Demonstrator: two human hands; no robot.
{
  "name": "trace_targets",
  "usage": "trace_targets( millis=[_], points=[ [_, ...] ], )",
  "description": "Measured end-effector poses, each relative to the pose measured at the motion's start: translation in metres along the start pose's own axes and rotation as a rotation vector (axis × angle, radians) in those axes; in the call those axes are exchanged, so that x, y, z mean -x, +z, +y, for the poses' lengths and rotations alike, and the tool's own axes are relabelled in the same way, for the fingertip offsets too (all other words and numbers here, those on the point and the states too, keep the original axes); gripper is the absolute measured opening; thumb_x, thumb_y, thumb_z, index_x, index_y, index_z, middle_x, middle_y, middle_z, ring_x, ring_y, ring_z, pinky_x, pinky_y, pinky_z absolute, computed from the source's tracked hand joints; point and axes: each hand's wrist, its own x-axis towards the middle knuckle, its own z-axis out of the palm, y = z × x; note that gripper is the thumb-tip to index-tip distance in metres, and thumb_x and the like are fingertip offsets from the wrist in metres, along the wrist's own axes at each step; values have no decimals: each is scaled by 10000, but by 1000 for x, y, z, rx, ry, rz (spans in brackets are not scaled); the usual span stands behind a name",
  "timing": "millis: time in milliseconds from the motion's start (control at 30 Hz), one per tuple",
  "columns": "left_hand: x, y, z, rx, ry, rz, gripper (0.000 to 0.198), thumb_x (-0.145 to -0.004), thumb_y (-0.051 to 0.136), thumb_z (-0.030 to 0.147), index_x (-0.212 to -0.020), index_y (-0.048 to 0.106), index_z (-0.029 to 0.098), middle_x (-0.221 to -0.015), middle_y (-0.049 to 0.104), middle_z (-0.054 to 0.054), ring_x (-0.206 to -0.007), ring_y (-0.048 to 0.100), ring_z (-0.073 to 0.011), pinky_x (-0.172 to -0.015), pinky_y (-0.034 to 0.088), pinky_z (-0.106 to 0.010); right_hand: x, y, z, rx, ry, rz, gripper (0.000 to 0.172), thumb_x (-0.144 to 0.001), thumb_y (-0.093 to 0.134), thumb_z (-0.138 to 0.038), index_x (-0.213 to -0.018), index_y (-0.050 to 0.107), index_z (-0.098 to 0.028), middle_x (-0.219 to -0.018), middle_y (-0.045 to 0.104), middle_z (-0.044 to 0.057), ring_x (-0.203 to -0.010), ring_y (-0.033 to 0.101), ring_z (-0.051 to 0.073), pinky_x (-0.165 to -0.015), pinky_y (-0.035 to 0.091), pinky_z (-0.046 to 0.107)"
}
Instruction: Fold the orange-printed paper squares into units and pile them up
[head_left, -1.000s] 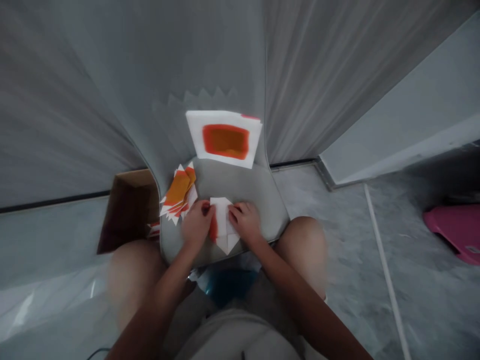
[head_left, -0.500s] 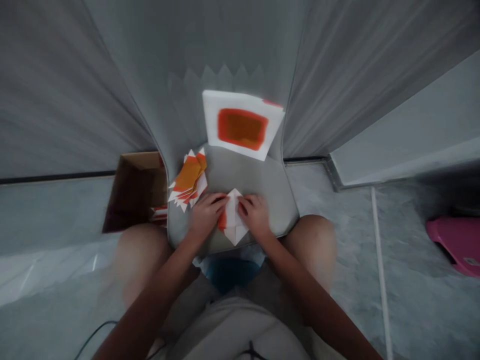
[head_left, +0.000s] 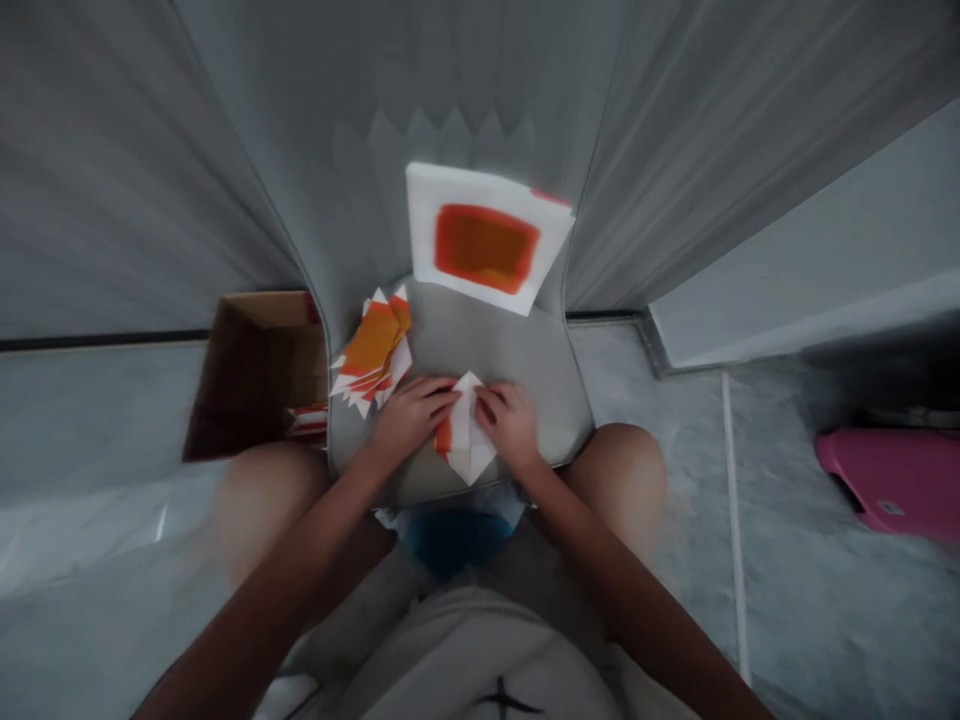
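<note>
1. Left hand (head_left: pixel 414 412), head view: fingers drawn together and bent, pinching the folded paper (head_left: pixel 470 448) at its 10 o'clock edge. The thumb is mostly hidden.
2. Right hand (head_left: pixel 511 422): fingers curled, pinching the same paper at its 2 o'clock edge. The two hands face each other across it.
3. Folded paper position: on the near part of the chair seat (head_left: pixel 517 355), between the hands. White faces upward, with a crease from 12 to 6 o'clock and a point at each end. An orange-red area shows at 8 o'clock.
4. Stack of folded pieces (head_left: pixel 371 345): on the seat, 10 o'clock from the folded paper, near the left hand. Colours are orange, red and white; pointed corners fan outward.
5. Square sheets (head_left: pixel 486 245): at 12 o'clock, towards the rear of the seat. White border, orange-red centre.
6. Cardboard box (head_left: pixel 271 300): on the floor (head_left: pixel 652 600), between 9 and 10 o'clock, beside the chair. Red-and-white papers (head_left: pixel 309 420) lie inside, at its 4 o'clock corner.
7. Pink object (head_left: pixel 900 480): on the floor at 3 o'clock, well apart from the chair.
</note>
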Motion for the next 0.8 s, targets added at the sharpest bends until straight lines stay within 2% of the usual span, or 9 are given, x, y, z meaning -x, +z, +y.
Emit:
trace_targets(
  millis=[100,200,333,400,467,600,700,800],
  points=[
    [-1,-5,-2,29,12,-30,295,-1058,546,350,-1252,764,306,-1362,710,-44,-1212,668,-230,-1102,546,-440,0,-1,0,0,26,-31,319,-1060,539,-314,-1277,764,-251,-1105,724,108,-1028,626,268,-927,501,421],
    [-9,-11,0,98,-24,-41,304,-1068,523,396,-1160,784,270,-1298,735,-46,-1171,689,-214,-1063,547,-393,-2,-3,-1,0,58,-55,320,-1076,521,-313,-1269,762,-232,-1100,734,102,-1027,644,254,-942,496,394],
    [-34,-17,10,68,-222,-74,323,-1058,527,443,-989,759,229,-993,777,-40,-914,722,-210,-853,548,-340,-10,-8,-3,-60,133,-68,291,-1075,515,-301,-1208,759,-214,-1128,738,104,-1028,669,242,-937,505,363],
    [-45,-19,15,4,-317,-99,296,-1043,550,462,-1015,732,230,-921,769,-39,-859,716,-222,-775,513,-333,-17,-12,-5,-93,204,-95,272,-1053,551,-317,-1216,736,-203,-1127,731,107,-995,672,244,-899,516,363],
    [-52,-20,17,-12,-357,-135,275,-1033,563,466,-1059,711,236,-933,774,-41,-875,717,-231,-735,475,-326,-26,-17,-6,-128,271,-140,290,-1015,610,-337,-1244,711,-191,-1132,715,113,-990,666,247,-885,519,361],
    [-51,-21,17,46,-341,-189,248,-1010,604,466,-1070,697,244,-994,775,-35,-898,703,-229,-727,444,-329,-44,-25,-7,-165,367,-217,330,-920,727,-351,-1195,725,-170,-1148,682,141,-1053,645,272,-930,513,382],
    [-46,-20,18,52,-300,-180,253,-1025,578,453,-1052,697,232,-1020,751,-55,-924,684,-233,-784,457,-345,-57,-28,-5,-167,404,-309,237,-876,752,-340,-1052,759,-180,-1048,685,121,-998,638,269,-910,503,387],
    [-43,-19,19,43,-267,-174,267,-1027,572,455,-1058,699,222,-1031,721,-66,-935,668,-236,-828,465,-361,-67,-30,-1,-192,379,-398,121,-854,752,-320,-881,757,-202,-902,678,82,-902,624,244,-851,477,358]
  ],
)
